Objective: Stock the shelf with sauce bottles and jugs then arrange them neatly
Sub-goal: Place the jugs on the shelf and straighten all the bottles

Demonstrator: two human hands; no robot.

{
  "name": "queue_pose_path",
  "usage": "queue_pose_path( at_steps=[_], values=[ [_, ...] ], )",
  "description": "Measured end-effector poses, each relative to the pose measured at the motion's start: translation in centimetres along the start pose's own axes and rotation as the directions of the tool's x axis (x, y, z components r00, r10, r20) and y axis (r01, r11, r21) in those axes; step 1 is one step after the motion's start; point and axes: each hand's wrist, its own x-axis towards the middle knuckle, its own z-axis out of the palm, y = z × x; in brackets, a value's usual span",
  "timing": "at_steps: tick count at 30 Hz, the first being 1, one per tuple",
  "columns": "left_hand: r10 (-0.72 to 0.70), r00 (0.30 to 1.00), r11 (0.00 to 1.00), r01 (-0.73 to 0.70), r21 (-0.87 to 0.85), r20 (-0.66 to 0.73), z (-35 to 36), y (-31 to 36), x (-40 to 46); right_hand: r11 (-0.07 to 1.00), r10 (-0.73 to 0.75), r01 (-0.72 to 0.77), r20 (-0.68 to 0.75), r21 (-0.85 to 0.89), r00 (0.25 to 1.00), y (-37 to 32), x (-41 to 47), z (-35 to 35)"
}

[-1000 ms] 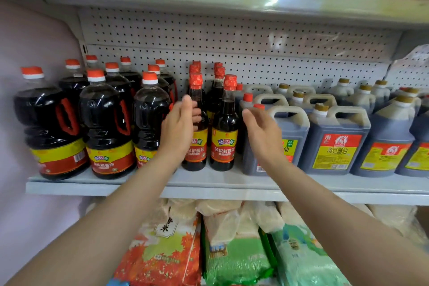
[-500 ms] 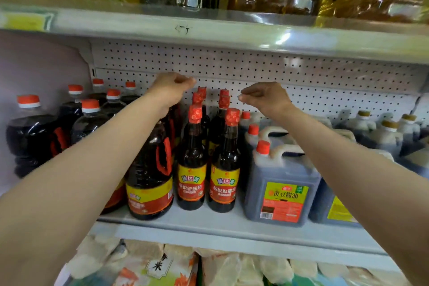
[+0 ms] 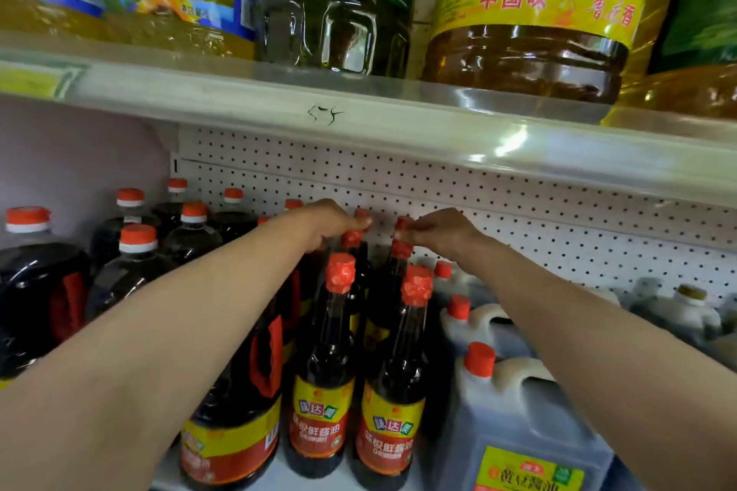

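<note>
A: Head view: both hands reach to the back of the shelf. The left hand pinches the red cap of a rear sauce bottle; the right hand pinches the cap of its neighbour.

B: How would they handle?

A: Likely glass, full, heavy, top-heavy and slick. A cap pinch only steers; for lifting, I'd grip the neck or body.

B: Orientation?

A: Upright, long axis vertical, caps up, in two rows between the handled bottles and the grey jugs.

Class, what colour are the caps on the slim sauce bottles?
Red, on both front slim bottles; head view.
</note>
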Motion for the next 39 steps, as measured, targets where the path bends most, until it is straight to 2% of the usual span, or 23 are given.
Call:
queue_pose_path(
  at_steps=[9, 14, 20, 34, 39],
  values=[
    [0.031, 0.997, 0.995, -0.023, 0.097, -0.077, 0.1, -0.2, 1.7, 1.0, 0.0, 0.001, 0.031, -0.02, 1.0, 0.9, 1.8, 0.8],
    [0.045, 0.989, 0.979, -0.015, 0.202, -0.143, -0.2, -0.2, 1.7, 0.994, 0.01, -0.009, 0.013, -0.11, 1.0, 0.6, 1.9, 0.6],
    [0.067, 0.985, 0.967, -0.024, 0.254, -0.16, -0.2, 0.1, 1.4, 0.981, 0.009, -0.009, -0.001, -0.192, 1.0, 0.1, 1.7, 0.6],
    [0.025, 1.0, 0.98, -0.027, 0.2, 0.008, -0.7, 0.5, 1.0, 0.967, 0.006, 0.003, 0.033, -0.255, 0.999, 0.1, 2.0, 0.4],
    [0.033, 0.999, 0.983, -0.035, 0.178, 0.011, -0.6, 0.4, 0.9, 0.968, 0.012, -0.005, 0.027, -0.25, 1.0, 0.2, 2.2, 0.4]
  ],
)
